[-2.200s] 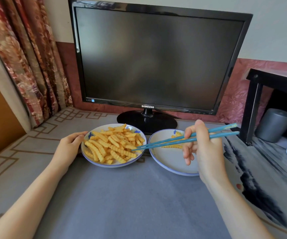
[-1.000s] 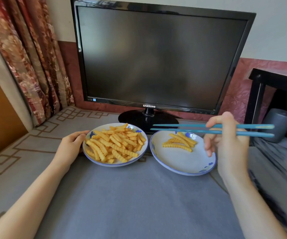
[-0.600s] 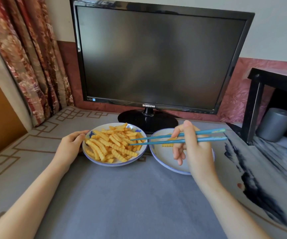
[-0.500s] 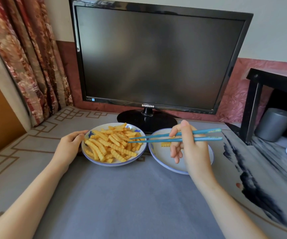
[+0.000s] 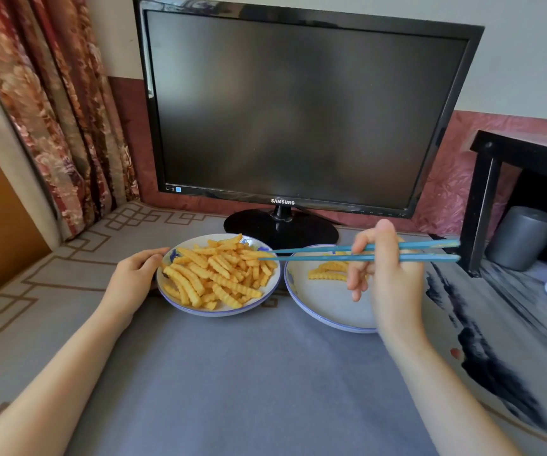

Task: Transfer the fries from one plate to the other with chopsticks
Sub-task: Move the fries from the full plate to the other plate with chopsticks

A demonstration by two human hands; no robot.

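We see the right hand (image 5: 387, 281) raised over the second plate (image 5: 324, 311), its fingers (image 5: 361, 243) curled and clamped on a pair of blue chopsticks (image 5: 315, 254). The thumb sits on top of the sticks and the lower fingers hang bent beneath them. From those fingers the chopsticks run nearly level to the left, and their back ends stick out to the right past the hand. The tips lie a little apart, out beyond the fingers, at the near-right edge of the fries (image 5: 216, 274) heaped on the full plate (image 5: 219, 312). We cannot tell whether they pinch a fry. Just below and behind the right fingers, a few fries (image 5: 328, 271) lie on the far part of the second plate, partly hidden by the hand.

The left hand (image 5: 130, 281) rests on the counter (image 5: 249, 373), with its fingers (image 5: 153, 258) curled against the left rim of the full plate, thumb along the edge. The two plates stand side by side between the two hands, rims almost touching.

Beyond both sets of fingers stands a dark monitor (image 5: 298, 110), its round base just behind the plates. A patterned curtain (image 5: 51, 110) hangs far to the left of the left fingers. To the right of the right fingers a black shelf (image 5: 482, 205) has a grey cylinder (image 5: 525, 238) under it.
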